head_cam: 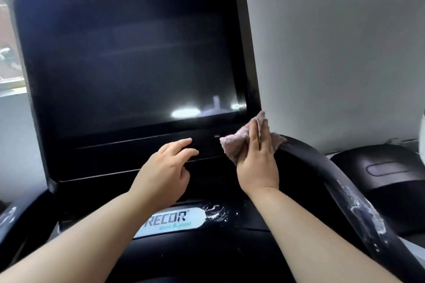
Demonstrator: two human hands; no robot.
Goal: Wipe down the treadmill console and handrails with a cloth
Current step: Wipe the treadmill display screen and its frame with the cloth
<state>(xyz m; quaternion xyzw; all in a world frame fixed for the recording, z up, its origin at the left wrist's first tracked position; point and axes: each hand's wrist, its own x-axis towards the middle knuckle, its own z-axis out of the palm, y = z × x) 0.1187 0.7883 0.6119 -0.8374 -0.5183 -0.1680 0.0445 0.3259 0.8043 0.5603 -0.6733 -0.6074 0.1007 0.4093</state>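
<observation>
Pale grey wall [333, 41] fills the right side of the room, and at the far left a strip of window [9, 57] gives daylight. Before it stands the treadmill console [128, 64], a big black panel with a dark screen that reflects some bright spots near its lower edge. From the lower right corner of the console the right handrail [342, 188] curves down toward the person, and white smears lie on its surface. Beyond this rail sits another dark machine [381, 167], well apart. The person reaches forward with both bare arms. The left hand [165, 167] holds nothing; its fingers are relaxed and a little bent, and the fingertips touch the lower panel of the console under the screen. The right hand [257, 163] lies flat with straight fingers on a pink cloth [232, 147] and presses it against the lower right corner of the console, just where the handrail begins. One fold of the cloth stands up between the fingers; the thumb is hidden, so perhaps it also pinches the cloth, I cannot tell. Below the arms a light logo plate [177, 219] is fixed on the console base, with white smears [216, 212] just beside it.
</observation>
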